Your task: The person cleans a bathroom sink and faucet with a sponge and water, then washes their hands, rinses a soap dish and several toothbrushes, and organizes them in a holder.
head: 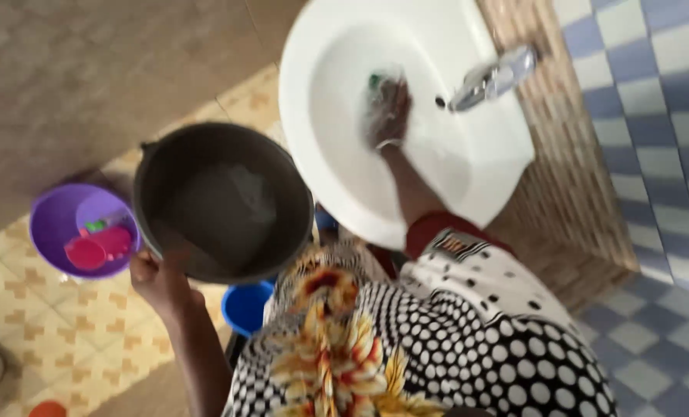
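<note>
My right hand (pixel 391 108) is inside the white wash basin (pixel 483 166), pressed on a green scrubbing sponge (pixel 377 79) that shows blurred at my fingertips. The chrome tap (pixel 492 77) sits just right of that hand. My left hand (pixel 157 279) grips the near rim of a large black bucket (pixel 221 202), held up beside the basin; grey water lies in its bottom.
A purple bowl (pixel 57 220) with red and pink pieces stands on the patterned tile floor at left. A blue container (pixel 245 306) sits under the bucket. Blue and white checked tiles cover the right side. A brown tiled wall runs behind the basin.
</note>
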